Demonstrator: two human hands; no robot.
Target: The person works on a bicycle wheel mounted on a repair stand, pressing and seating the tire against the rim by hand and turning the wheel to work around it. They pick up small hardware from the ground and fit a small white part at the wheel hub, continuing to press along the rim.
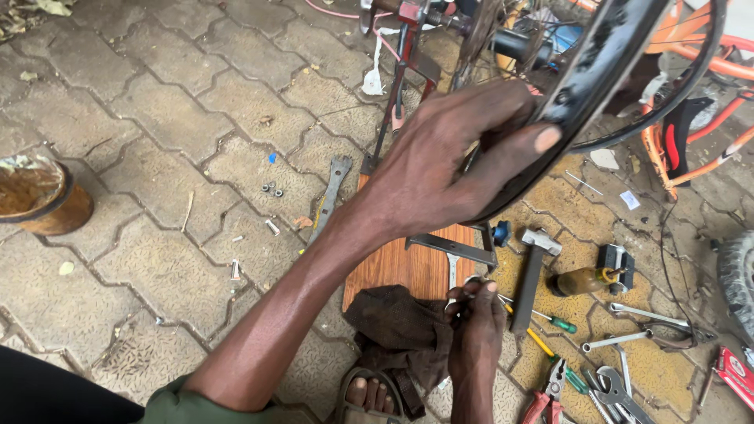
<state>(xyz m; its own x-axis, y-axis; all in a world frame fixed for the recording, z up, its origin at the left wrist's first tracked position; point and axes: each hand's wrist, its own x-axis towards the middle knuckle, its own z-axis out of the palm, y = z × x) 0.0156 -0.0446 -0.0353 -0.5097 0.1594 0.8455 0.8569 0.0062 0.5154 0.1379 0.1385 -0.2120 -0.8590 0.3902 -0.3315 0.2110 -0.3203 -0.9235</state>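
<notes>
A left hand [452, 157] grips a black bicycle wheel rim [605, 63] mounted on a red stand [408, 47], while the right hand [475, 322] pinches a small metal part [463, 292] above a wooden board [400, 267]; hammer [532, 275] nearby.

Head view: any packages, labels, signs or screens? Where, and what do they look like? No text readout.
Red packet: right edge, on the paving beside the spanners; flat, red with white print, partly cut off.
Amber bottle: lying on its side right of the hammer; brown with a yellow-green band near the neck, too small to tell if it is a label.
White paper scrap: on the paving under the wheel rim; small, squarish.
No signs or screens.
</notes>
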